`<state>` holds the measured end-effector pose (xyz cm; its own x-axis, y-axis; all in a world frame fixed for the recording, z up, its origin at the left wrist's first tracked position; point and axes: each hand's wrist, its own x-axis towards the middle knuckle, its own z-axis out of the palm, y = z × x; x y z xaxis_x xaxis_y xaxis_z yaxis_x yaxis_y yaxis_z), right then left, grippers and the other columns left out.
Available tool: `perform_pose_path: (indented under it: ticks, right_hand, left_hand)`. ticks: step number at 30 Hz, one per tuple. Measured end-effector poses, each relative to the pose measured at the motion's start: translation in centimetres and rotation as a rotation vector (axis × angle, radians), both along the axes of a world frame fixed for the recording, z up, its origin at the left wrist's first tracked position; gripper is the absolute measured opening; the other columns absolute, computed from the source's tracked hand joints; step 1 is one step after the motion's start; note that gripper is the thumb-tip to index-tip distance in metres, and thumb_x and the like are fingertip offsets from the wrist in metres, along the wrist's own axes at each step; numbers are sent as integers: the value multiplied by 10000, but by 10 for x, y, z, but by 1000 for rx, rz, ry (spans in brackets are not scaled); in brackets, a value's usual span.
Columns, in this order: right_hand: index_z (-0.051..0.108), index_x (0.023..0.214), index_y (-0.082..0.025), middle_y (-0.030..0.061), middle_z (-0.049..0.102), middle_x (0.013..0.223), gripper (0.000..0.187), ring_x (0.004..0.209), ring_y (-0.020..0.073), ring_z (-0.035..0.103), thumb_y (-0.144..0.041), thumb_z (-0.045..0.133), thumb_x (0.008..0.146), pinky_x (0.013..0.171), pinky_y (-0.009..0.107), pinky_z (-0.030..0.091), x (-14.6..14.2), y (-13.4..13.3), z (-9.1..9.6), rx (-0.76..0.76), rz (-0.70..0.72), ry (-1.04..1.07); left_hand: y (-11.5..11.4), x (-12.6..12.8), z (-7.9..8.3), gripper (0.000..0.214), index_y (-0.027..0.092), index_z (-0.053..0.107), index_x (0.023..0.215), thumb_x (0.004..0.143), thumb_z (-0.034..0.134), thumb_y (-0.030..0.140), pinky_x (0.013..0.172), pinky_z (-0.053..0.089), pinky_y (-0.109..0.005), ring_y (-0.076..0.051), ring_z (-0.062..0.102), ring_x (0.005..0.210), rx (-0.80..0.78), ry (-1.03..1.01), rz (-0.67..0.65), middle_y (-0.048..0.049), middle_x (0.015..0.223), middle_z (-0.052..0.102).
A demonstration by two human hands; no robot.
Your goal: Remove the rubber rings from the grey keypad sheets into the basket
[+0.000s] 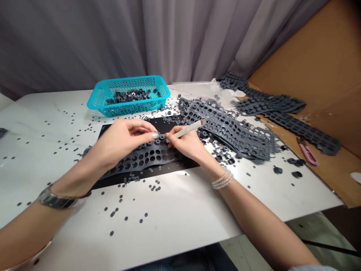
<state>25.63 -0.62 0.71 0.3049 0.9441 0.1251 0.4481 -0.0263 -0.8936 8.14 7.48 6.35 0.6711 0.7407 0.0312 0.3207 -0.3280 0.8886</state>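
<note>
My left hand [124, 137] pinches the far edge of a dark grey rubber sheet [143, 156] full of punched round holes, which lies on a black mat [169, 124]. My right hand [187, 145] holds a pale stick-like tool [187, 130] like a pen, its tip pressed at the sheet's edge close to my left fingertips. Both hands have their fingers closed. A watch sits on my left wrist and a bead bracelet on my right.
A turquoise basket [98, 99] with small grey rubber rings stands behind. Heaps of used perforated sheets [234, 130] lie to the right, more on the cardboard [284, 103]. Tiny rubber discs [126, 210] litter the white table. A pink cutter [308, 154] lies far right.
</note>
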Motion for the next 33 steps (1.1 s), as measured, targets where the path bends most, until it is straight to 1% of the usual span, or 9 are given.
perform_pose_path:
  ticks: [4,8,16,20,23,25,27,30,33]
  right_hand:
    - [582,621,-199,14,672,584,261,547,136,614,-316,595,854,556,244,492,5,3,-2,-11,-64,172]
    - [579,629,-193,2,649,546,233,491,113,594,-293,602,838,522,222,512,9,5,1,1,-173,308]
    - [580,613,-188,-3,641,531,241,484,104,590,-280,607,834,526,213,509,9,4,7,44,-194,331]
    - [582,643,-195,-3,649,552,229,496,116,601,-306,601,842,538,230,512,10,5,2,66,-159,296]
    - [586,663,-200,1,669,591,243,542,126,625,-344,591,859,570,235,512,10,5,-3,67,-90,215]
    - [588,665,-203,4,675,604,259,568,133,631,-359,583,871,583,238,502,9,5,-6,60,-43,140]
    - [587,663,-203,6,672,602,263,575,139,628,-354,576,878,579,241,486,8,5,-8,48,-21,83]
    - [586,661,-202,6,665,600,258,568,141,614,-341,573,878,561,242,459,7,6,-10,43,-20,47]
    - [588,656,-197,4,653,596,257,559,136,596,-322,569,880,547,240,430,6,6,-9,40,-26,35]
  left_hand:
    - [9,2,-5,152,144,767,880,755,731,66,663,519,-165,-99,627,733,-607,-242,168,-69,853,708]
    - [12,4,-19,274,94,747,1020,818,615,-36,638,556,-137,-81,639,689,-968,-369,178,-78,804,685]
    - [8,6,-22,169,81,705,892,885,553,8,777,618,-196,-142,707,841,-1131,-450,217,-134,932,721]
    - [4,8,-17,307,66,674,895,756,468,-114,800,614,-237,-195,694,982,-1125,-454,254,-177,1030,692]
    - [5,10,-20,419,77,675,830,557,422,-116,718,573,-214,-163,668,904,-1040,-487,256,-138,956,667]
    - [7,13,-23,348,102,690,778,566,462,-54,622,506,-197,-127,608,775,-842,-425,233,-94,867,646]
    - [8,18,-26,240,138,728,791,665,545,47,602,455,-228,-134,549,717,-470,-226,179,-61,812,639]
    - [8,27,-30,175,188,766,862,730,654,216,739,459,-315,-192,555,772,179,130,75,-50,838,655]
    - [8,33,-36,191,176,755,907,767,657,260,890,446,-376,-247,584,904,512,286,-3,-83,941,654]
